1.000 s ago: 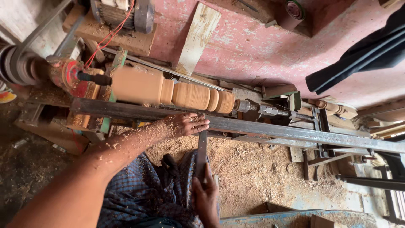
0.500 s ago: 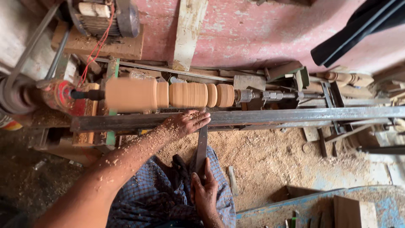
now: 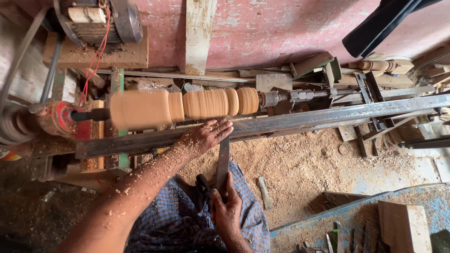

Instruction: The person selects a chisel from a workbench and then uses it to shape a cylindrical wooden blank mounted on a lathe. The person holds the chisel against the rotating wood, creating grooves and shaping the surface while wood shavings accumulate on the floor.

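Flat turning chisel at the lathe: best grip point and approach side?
Grip the chisel at its near handle end, coming from the operator's side, as the right hand does. The blade is long and flat, and its far end lies across the steel rest bar under the left hand, close to the spinning wooden workpiece.

No packages, labels, signs or screens visible.
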